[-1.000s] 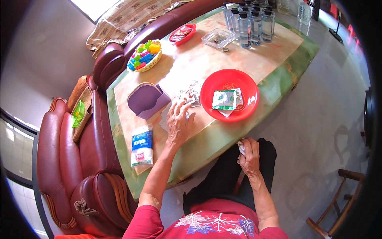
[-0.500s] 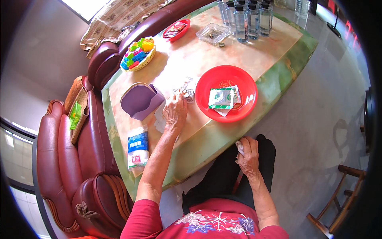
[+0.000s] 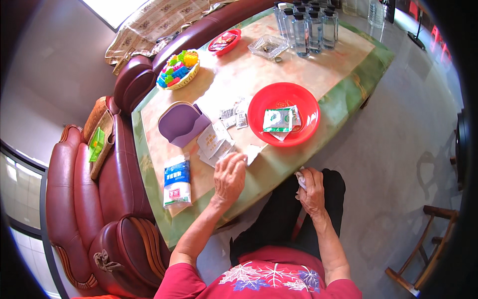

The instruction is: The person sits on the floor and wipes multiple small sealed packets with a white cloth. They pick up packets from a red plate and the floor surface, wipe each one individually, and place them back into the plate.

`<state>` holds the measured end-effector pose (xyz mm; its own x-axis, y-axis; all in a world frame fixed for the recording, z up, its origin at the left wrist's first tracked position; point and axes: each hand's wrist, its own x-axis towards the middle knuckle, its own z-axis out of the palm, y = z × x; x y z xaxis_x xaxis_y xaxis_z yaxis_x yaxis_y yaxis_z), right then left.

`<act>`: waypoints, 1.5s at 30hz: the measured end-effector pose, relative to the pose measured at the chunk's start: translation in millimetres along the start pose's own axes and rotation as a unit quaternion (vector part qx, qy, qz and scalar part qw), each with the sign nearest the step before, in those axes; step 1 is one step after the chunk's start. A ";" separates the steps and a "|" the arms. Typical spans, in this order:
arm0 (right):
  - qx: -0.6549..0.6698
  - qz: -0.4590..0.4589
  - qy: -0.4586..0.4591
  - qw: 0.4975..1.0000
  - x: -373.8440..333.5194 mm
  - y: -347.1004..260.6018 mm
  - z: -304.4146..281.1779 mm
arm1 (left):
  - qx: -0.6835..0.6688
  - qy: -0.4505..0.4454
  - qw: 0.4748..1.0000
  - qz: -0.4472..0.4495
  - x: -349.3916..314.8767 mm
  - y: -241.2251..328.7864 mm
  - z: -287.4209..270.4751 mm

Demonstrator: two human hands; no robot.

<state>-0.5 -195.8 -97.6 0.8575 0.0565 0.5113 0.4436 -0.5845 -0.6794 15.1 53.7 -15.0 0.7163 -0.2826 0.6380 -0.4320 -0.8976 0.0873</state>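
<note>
My left hand (image 3: 230,179) is above the table's near edge, fingers bent together, with a small white packet (image 3: 253,154) at its fingertips. Just beyond it lie several flat white packets (image 3: 214,142), overlapping one another. Smaller printed sachets (image 3: 241,120) rest a little farther off. Over my lap, my right hand (image 3: 312,192) is closed around a crumpled white cloth or tissue (image 3: 300,180), mostly hidden by the fingers. A red plate (image 3: 308,130) nearby holds green-and-white sachets (image 3: 278,120). Left of the packets stands a purple holder (image 3: 180,124).
On the marbled table (image 3: 343,109) are a blue-and-white bag (image 3: 177,182), a basket of colourful blocks (image 3: 181,82), a small red dish (image 3: 234,47), a glass ashtray (image 3: 268,46) and several clear bottles (image 3: 301,37). A maroon sofa (image 3: 117,169) borders the left; a wooden stool (image 3: 423,249) is at right.
My left hand has drawn back from the small sachets toward the near edge, a white packet now at its fingertips. More of the packets shows. My right hand stays on my lap.
</note>
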 end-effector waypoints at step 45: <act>-0.034 -0.236 -0.184 0.954 66.9 -89.5 62.8 | -0.081 -0.001 0.985 -0.149 -73.8 56.0 -26.4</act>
<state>33.5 -88.8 -35.7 0.6055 0.5988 0.5243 0.7956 -0.4740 -0.3774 -76.4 33.3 -37.0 0.8253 -0.0148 0.5645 -0.2837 -0.8752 0.3919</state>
